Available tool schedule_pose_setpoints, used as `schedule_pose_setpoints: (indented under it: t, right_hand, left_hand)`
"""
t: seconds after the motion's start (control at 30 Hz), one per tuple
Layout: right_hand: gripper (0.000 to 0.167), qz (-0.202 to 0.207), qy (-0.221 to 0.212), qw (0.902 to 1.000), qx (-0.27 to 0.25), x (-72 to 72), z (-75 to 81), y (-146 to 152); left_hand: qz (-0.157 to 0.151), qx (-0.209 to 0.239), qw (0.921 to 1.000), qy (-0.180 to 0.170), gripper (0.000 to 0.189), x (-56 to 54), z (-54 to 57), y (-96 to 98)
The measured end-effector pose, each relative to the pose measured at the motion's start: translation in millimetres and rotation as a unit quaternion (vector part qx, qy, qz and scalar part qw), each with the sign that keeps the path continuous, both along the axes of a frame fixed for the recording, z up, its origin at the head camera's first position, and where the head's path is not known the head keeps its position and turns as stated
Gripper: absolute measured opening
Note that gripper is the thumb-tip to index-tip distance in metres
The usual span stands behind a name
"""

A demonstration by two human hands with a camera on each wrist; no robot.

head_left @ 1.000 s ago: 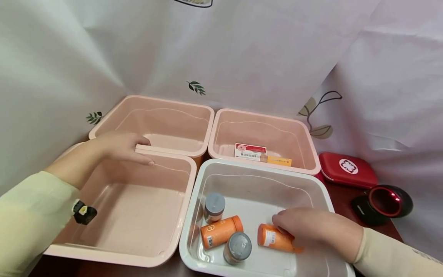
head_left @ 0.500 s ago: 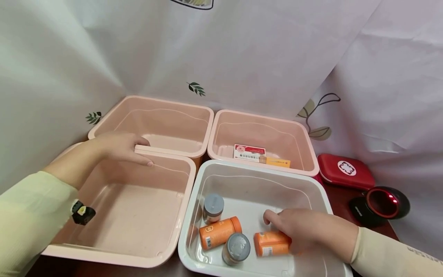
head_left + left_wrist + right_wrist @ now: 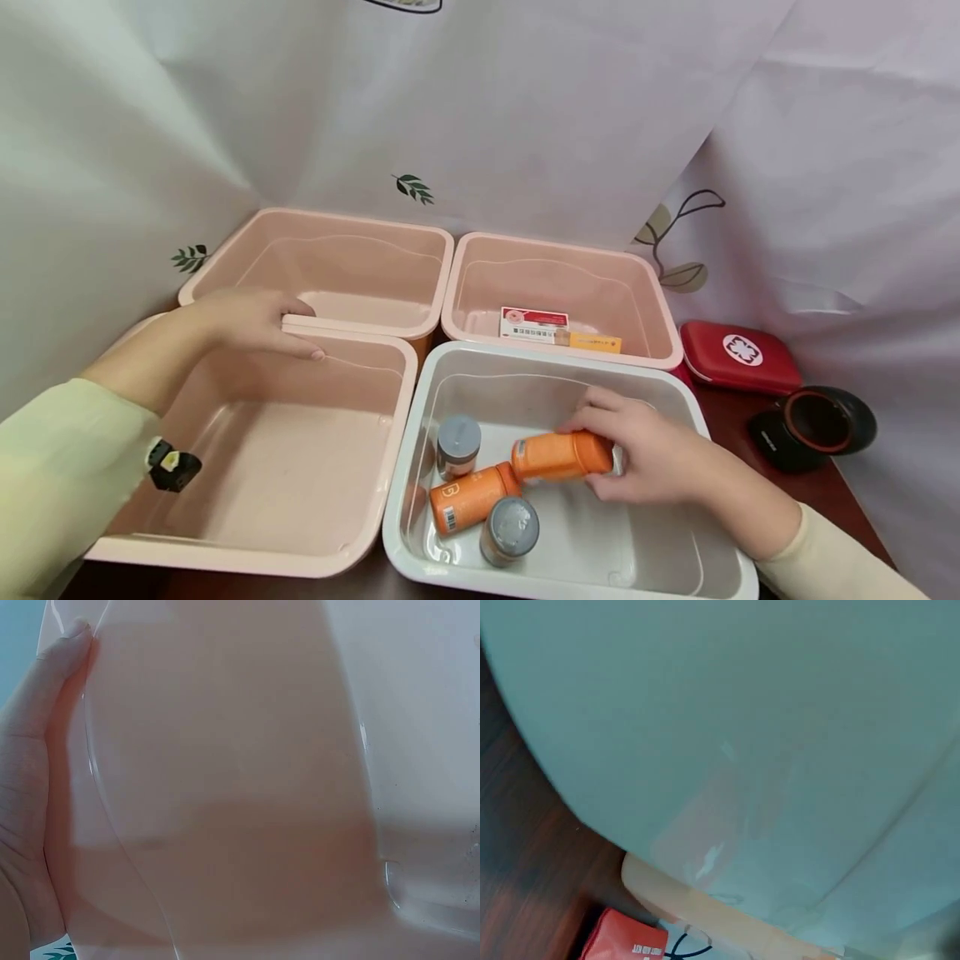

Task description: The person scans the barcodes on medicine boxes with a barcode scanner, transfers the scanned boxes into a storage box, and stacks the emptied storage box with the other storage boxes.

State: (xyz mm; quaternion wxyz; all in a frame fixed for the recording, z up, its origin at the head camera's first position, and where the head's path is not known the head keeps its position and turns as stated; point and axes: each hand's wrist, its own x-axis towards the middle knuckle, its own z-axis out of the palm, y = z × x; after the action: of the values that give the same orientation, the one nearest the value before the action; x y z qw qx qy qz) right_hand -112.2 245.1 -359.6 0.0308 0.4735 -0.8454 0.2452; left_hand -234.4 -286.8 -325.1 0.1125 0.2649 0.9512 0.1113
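My right hand [image 3: 647,454] holds an orange bottle [image 3: 550,456] by its capped end, inside the white bin [image 3: 585,537]. The bottle lies sideways, its other end pointing left. Close by in that bin are a second orange bottle [image 3: 467,502], lying down, and two grey-lidded jars [image 3: 458,442], [image 3: 511,531], both upright. Over at the left, my left hand [image 3: 243,323] grips the far rim of the front pink bin [image 3: 292,475], thumb on its inner side. The left wrist view shows that hand [image 3: 26,765] against the bin wall; the right wrist view does not show the right hand.
Two more pink bins stand behind, one at left [image 3: 360,258] and one at right [image 3: 555,275]. The right one holds a red-and-white box [image 3: 534,325] and a yellow box [image 3: 595,342]. A red case [image 3: 738,358] and a black scanner-like device [image 3: 810,425] sit at the right.
My right hand has lifted the orange bottle up from the lower right of the white bin and moved it away from me. The left hand stays on the pink rim.
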Motion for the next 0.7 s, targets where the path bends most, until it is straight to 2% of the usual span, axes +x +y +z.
schedule_pose_setpoints:
  t: [0.13,0.23,0.37,0.5,0.57,0.7]
  right_hand:
    - [0.059,-0.035,0.033,0.9975,-0.052,1.2,4.7,4.5]
    - [0.057,-0.057,0.051,0.9933,-0.086,2.1,7.4,7.8]
    - [0.04,-0.049,0.088,0.9849,-0.141,0.6,9.7,10.8]
    - [0.043,-0.041,0.113,0.9765,-0.179,1.3,11.8,12.1]
    - [0.044,-0.039,0.108,0.9733,-0.199,3.1,12.9,12.3]
    - [0.041,-0.022,0.043,0.9636,-0.263,7.0,15.6,12.8]
  left_hand:
    - [-0.001,-0.008,0.9999,0.006,0.048,-1.3,1.5,3.6]
    - [-0.002,-0.016,0.9998,0.013,0.053,-2.5,1.0,4.3]
    - [-0.001,-0.017,0.9997,0.015,0.057,-3.3,0.9,6.6]
    - [-0.003,-0.013,0.9998,0.017,0.053,-4.2,0.5,8.9]
    - [-0.008,-0.005,0.9999,0.014,0.049,-4.1,0.2,8.5]
    - [-0.004,-0.004,1.0,0.006,0.047,-2.4,1.3,3.6]
